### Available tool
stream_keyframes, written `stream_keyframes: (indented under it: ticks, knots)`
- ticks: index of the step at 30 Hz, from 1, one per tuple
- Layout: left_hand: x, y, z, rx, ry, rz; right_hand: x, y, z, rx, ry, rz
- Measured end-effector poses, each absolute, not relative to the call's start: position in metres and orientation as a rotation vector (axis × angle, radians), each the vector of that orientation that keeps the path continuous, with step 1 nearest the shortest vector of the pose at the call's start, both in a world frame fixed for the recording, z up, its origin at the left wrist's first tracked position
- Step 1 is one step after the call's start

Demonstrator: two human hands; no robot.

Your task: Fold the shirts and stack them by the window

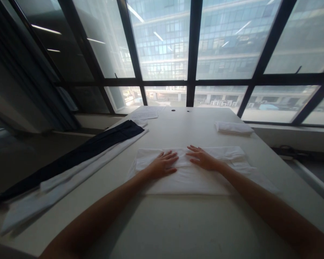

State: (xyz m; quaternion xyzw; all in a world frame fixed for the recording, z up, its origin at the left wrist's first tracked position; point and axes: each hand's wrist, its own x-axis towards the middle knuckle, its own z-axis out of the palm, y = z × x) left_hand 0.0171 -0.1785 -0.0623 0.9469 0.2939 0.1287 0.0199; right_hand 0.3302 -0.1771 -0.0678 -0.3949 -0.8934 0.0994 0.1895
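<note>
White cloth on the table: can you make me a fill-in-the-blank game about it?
1. Both hands lie flat on a ____ cloth.
2. The left hand and right hand have ____ fingers.
3. A dark garment lies to the person's ____.
4. Behind the table is a big ____.

Missing words: white; spread; left; window

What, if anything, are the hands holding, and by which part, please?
Nothing is held: left hand and right hand lie flat, open, on the white cloth.
</note>
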Motion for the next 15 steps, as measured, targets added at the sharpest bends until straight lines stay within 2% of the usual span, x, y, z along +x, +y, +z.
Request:
stream_keyframes:
  ticks: [6, 15]
  knots:
    - [0.026, -0.183, -0.055, 2.965, 0.673, 0.665, 0.381, -0.205, -0.066, -1.027, -2.386, 0.137]
    - [0.028, -0.185, -0.053, 2.794, 0.715, 0.738, 0.381, -0.224, -0.052, -1.033, -2.409, -0.031]
